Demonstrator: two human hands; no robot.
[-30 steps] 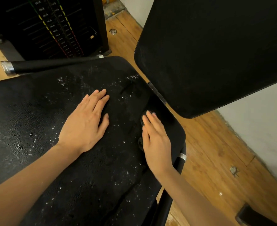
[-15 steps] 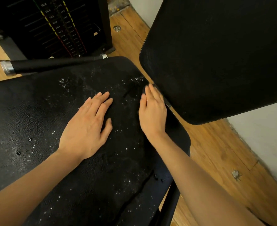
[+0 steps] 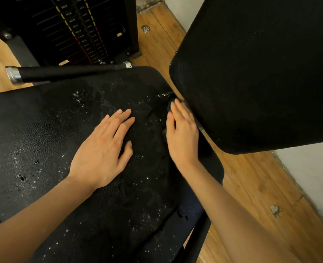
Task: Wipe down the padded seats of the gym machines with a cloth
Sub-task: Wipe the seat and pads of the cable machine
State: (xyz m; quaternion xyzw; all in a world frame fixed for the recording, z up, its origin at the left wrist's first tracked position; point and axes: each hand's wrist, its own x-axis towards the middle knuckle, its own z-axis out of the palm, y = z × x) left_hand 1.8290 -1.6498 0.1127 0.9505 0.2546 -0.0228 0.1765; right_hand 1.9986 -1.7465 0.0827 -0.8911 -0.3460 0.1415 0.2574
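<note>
The black padded seat (image 3: 42, 130) fills the left and middle of the head view, speckled with droplets and white flecks. My left hand (image 3: 103, 149) lies flat on it, fingers straight and spread a little. My right hand (image 3: 183, 133) presses a dark cloth (image 3: 169, 109) against the seat's far right edge, fingers straight. Only slivers of the cloth show past my fingertips and thumb. The black back pad (image 3: 261, 73) hangs over that edge, just right of my right hand.
A black handle bar with a chrome end cap (image 3: 65, 72) runs along the seat's far side. Behind it stands the weight stack (image 3: 77, 29). Wooden floor (image 3: 251, 186) lies to the right, bordered by a white wall (image 3: 312, 168).
My right hand has slid with the cloth away from me along the seat's right edge, up to the base of the back pad. My left hand has stayed flat in place.
</note>
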